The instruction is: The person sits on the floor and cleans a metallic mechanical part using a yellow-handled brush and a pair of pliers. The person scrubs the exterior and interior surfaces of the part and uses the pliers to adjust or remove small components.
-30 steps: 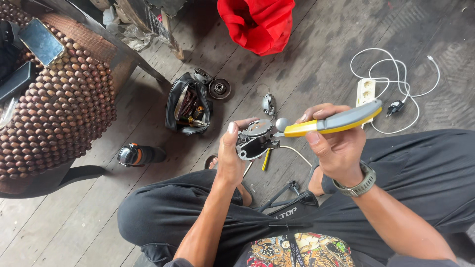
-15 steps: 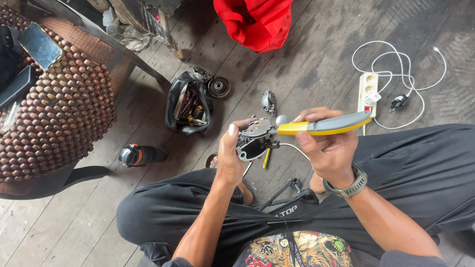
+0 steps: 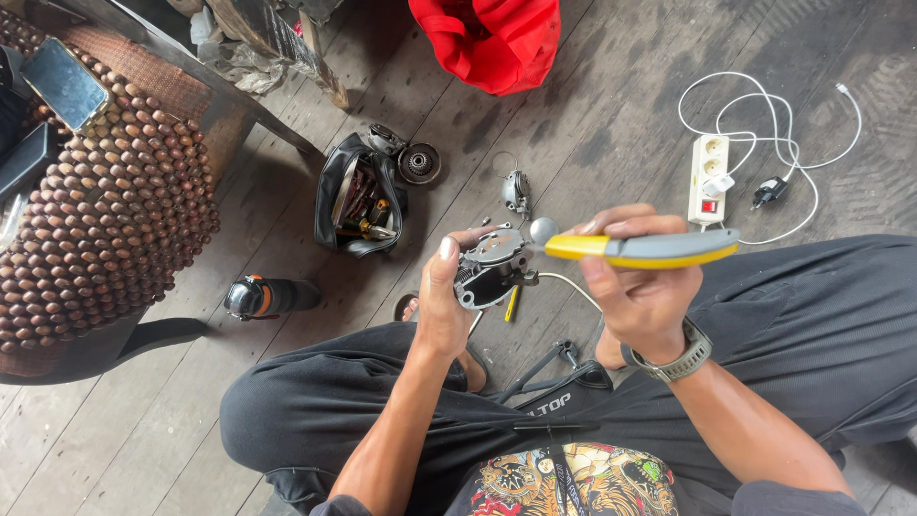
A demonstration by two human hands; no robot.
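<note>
Head view shows the left hand (image 3: 441, 311) clamped around a small grey metal engine part (image 3: 492, 269), held above the lap. Just right of that part, the right hand (image 3: 638, 291) grips a yellow-and-grey-handled tool (image 3: 640, 248), its long axis level, its rounded metal tip touching the part's upper right edge. Beyond the part on the wooden floor (image 3: 592, 134) lie an open black tool pouch (image 3: 358, 196), a white power strip (image 3: 709, 177) and a red cloth (image 3: 492, 38); nothing stands between tool and part.
</note>
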